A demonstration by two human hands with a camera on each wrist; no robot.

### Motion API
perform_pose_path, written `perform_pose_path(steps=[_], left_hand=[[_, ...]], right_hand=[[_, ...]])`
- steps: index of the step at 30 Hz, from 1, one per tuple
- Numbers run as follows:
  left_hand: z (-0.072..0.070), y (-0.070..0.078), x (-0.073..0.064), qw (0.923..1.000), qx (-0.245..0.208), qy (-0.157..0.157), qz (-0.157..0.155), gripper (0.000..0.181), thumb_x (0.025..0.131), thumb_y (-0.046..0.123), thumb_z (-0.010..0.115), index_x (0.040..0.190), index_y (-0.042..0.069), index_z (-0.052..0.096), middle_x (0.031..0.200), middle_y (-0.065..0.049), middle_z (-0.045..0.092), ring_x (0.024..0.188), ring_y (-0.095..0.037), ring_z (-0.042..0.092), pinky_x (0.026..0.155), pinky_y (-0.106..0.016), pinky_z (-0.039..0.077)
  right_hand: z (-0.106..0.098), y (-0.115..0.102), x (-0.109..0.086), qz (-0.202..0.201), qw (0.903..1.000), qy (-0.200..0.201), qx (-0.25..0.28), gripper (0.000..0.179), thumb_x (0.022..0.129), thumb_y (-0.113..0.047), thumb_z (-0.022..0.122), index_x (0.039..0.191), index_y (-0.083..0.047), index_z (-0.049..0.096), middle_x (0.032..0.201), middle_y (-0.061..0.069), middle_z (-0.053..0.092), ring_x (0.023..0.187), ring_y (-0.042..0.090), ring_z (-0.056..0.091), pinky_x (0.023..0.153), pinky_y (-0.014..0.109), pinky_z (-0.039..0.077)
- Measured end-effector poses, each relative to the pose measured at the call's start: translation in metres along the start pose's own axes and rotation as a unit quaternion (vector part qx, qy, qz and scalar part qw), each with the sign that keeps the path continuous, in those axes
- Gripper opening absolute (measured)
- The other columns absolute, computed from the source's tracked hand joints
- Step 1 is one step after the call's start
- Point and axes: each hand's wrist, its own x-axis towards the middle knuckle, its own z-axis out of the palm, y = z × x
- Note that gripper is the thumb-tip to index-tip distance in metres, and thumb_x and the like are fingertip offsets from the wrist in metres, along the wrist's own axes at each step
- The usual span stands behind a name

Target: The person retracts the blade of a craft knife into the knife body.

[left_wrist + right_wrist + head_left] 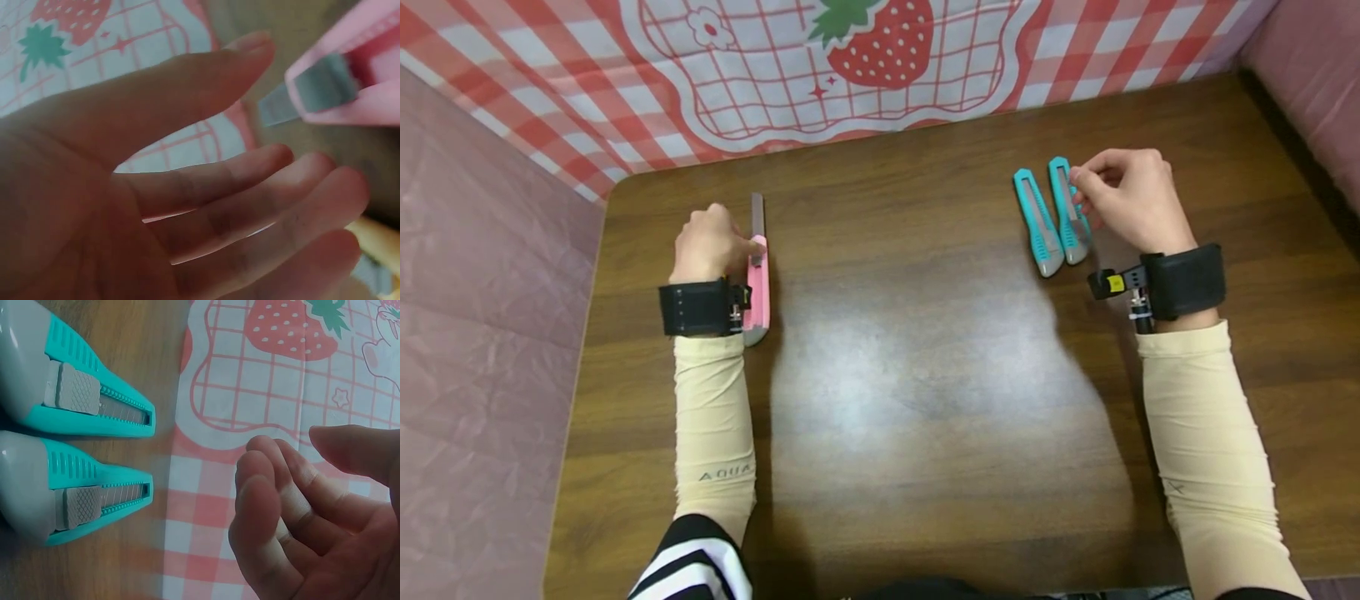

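A pink box cutter (760, 296) lies on the left of the table, its blade (757, 214) slid out toward the back. My left hand (706, 246) is just left of it. In the left wrist view the fingers are loosely spread, with a gap between the thumb and the cutter's grey slider (326, 82). Two teal box cutters stand side by side toward the back right, a left one (1036, 218) and a right one (1067, 208), both with blades drawn in. My right hand (1131, 196) hovers beside the right one, fingers loosely bent and holding nothing.
The brown wooden table (910, 400) stands against a red-and-white checked cloth (880, 100) with a strawberry print. Pink fabric (475, 375) hangs along the left side. Each wrist wears a black camera strap (1183, 282).
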Motion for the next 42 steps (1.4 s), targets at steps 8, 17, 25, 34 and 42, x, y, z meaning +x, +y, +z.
perform_pose_path(steps=[8,17,25,34,42], left_hand=[[0.015,0.001,0.013,0.9996,0.023,-0.017,0.001,0.037,0.074,0.032,0.075,0.076,-0.002,0.059,0.080,-0.019,0.055,0.072,-0.033,0.052,0.063,-0.051,0.049],[0.013,0.011,0.012,0.9942,-0.088,0.037,0.050,0.026,0.077,0.024,0.071,0.089,0.001,0.069,0.081,-0.014,0.065,0.067,-0.023,0.059,0.057,-0.033,0.049],[0.009,0.054,0.001,0.9540,-0.189,0.144,0.183,0.023,0.080,0.022,0.071,0.094,0.004,0.067,0.079,-0.006,0.066,0.067,-0.010,0.058,0.062,-0.022,0.048],[0.039,0.124,-0.030,0.8723,-0.241,0.214,0.368,0.027,0.078,0.016,0.074,0.096,0.000,0.063,0.082,-0.008,0.062,0.070,-0.011,0.057,0.063,-0.026,0.055],[0.072,0.155,-0.048,0.8430,-0.231,0.229,0.428,0.027,0.078,0.013,0.071,0.100,0.001,0.063,0.086,-0.006,0.058,0.068,-0.008,0.055,0.060,-0.021,0.052]], right_hand=[[0.001,-0.002,-0.001,-0.003,1.0000,-0.001,-0.005,0.030,0.093,-0.027,0.054,0.098,0.000,0.065,0.077,0.019,0.061,0.051,0.016,0.057,0.041,0.010,0.044],[0.004,-0.003,-0.001,-0.008,0.9999,0.000,-0.013,0.030,0.093,-0.028,0.055,0.097,0.000,0.065,0.077,0.019,0.061,0.049,0.014,0.055,0.040,0.011,0.043],[0.012,-0.008,-0.002,-0.008,0.9999,-0.004,-0.013,0.030,0.093,-0.028,0.056,0.097,0.000,0.066,0.077,0.016,0.060,0.050,0.016,0.054,0.042,0.011,0.042],[0.042,-0.039,-0.007,-0.095,0.9895,-0.044,0.100,0.019,0.093,-0.018,0.058,0.098,-0.002,0.066,0.075,0.013,0.064,0.055,0.021,0.057,0.046,0.016,0.049],[0.071,-0.093,-0.030,-0.142,0.9576,-0.107,0.227,0.019,0.090,-0.001,0.057,0.105,0.011,0.058,0.089,0.019,0.063,0.068,0.030,0.061,0.055,0.018,0.054]])
